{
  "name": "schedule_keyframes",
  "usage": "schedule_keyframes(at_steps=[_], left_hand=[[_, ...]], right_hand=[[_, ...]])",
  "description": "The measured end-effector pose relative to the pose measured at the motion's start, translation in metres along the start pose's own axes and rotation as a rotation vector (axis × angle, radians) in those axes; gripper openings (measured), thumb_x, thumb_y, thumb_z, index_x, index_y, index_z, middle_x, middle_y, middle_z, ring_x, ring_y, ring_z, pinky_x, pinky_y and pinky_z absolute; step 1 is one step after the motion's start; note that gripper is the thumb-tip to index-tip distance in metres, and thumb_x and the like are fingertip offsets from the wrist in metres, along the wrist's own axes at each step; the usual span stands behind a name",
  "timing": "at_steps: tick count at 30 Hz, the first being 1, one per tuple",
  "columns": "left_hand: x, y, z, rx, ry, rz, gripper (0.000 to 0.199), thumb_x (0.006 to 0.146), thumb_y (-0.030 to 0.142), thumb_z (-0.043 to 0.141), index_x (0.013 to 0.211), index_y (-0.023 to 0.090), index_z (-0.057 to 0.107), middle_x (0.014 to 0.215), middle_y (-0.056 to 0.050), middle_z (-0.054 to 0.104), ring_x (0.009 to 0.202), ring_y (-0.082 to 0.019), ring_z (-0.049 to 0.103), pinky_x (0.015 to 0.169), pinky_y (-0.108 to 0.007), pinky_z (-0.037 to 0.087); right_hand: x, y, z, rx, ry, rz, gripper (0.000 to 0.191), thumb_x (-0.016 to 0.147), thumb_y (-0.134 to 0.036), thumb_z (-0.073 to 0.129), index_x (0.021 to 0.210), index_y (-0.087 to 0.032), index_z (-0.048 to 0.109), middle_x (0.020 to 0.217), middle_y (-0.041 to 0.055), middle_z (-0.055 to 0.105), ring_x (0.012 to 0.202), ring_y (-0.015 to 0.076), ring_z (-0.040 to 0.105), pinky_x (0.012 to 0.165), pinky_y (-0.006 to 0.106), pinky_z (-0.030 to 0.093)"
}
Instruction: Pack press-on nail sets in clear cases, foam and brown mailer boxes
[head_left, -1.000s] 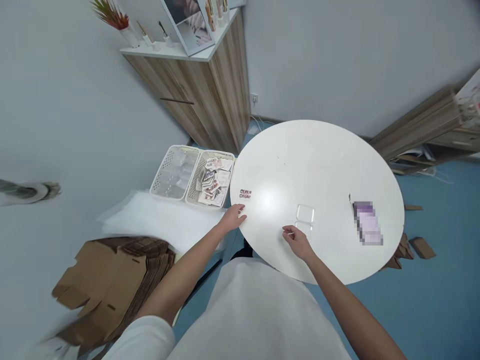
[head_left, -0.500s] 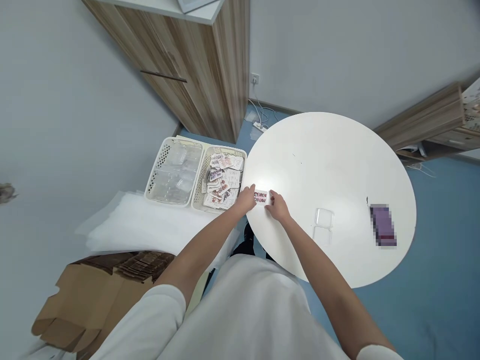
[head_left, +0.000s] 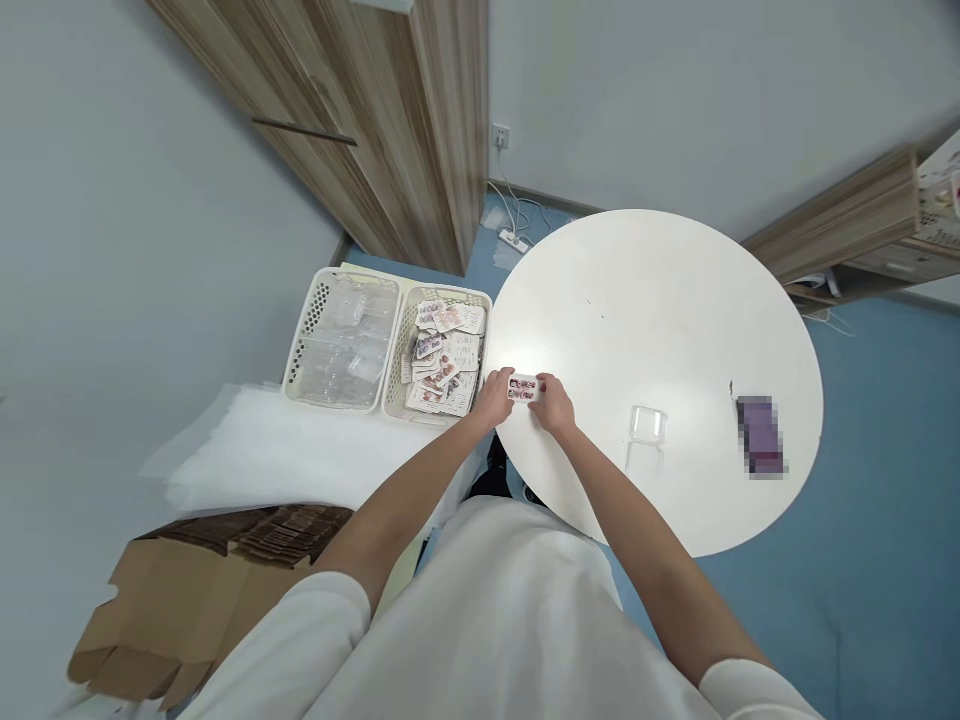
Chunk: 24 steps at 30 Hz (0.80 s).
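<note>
Between my two hands is a small white card (head_left: pixel 523 388) with two rows of dark red oval shapes. My left hand (head_left: pixel 493 398) is closed on its left edge, near the rim of the round white table (head_left: pixel 675 300). My right hand (head_left: pixel 555 404) grips the right edge, fingers bent around it. Farther right on the tabletop lies an opened clear plastic case (head_left: pixel 647 425), its two halves spread. To the left, a white basket (head_left: pixel 395 385) holds a heap of similar printed cards (head_left: pixel 450 365).
A second white basket (head_left: pixel 294 345) contains clear plastic cases. White foam sheets (head_left: pixel 262 450) and flattened brown cardboard (head_left: pixel 172 600) lie nearer me on the left. A blurred purple object (head_left: pixel 761 435) rests at the table's right. A wooden cabinet (head_left: pixel 382 140) stands behind the baskets.
My right hand's fingers have closed in on the card's right edge. The left hand stays at its left edge. The camera view has shifted slightly.
</note>
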<state>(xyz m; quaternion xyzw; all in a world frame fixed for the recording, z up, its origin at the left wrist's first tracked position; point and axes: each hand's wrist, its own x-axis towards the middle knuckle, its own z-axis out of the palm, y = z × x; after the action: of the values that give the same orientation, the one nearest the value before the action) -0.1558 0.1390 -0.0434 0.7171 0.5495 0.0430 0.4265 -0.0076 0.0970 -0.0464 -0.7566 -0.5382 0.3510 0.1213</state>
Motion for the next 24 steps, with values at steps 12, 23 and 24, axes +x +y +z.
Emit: schedule_keyframes(at_steps=[12,23,24], left_hand=[[-0.03,0.019,0.016,-0.222,0.077,0.113,0.08,0.065,0.013,0.061,0.135,0.016,0.022,0.125,-0.012,0.042,0.114,-0.024,0.042,0.096,-0.033,0.034],[-0.096,0.085,0.076,-0.247,0.037,0.21,0.072,0.067,0.019,0.063,0.13,0.021,0.029,0.118,-0.008,0.051,0.101,-0.02,0.051,0.084,-0.03,0.042],[-0.101,0.091,0.086,-0.243,0.029,0.204,0.071,0.066,0.019,0.064,0.129,0.022,0.031,0.116,-0.007,0.053,0.1,-0.02,0.051,0.083,-0.031,0.042]], right_hand=[[-0.03,0.023,-0.016,0.417,-0.03,-0.114,0.056,0.064,-0.019,0.057,0.117,-0.021,0.041,0.094,0.002,0.055,0.082,0.0141,0.052,0.076,0.03,0.045],[-0.117,0.109,-0.065,0.504,-0.049,-0.235,0.062,0.064,-0.021,0.06,0.122,-0.025,0.038,0.101,0.0038,0.052,0.084,0.0152,0.052,0.076,0.034,0.046],[-0.125,0.121,-0.066,0.509,-0.054,-0.233,0.062,0.065,-0.021,0.059,0.122,-0.024,0.038,0.101,0.0038,0.052,0.084,0.0151,0.051,0.076,0.034,0.046]])
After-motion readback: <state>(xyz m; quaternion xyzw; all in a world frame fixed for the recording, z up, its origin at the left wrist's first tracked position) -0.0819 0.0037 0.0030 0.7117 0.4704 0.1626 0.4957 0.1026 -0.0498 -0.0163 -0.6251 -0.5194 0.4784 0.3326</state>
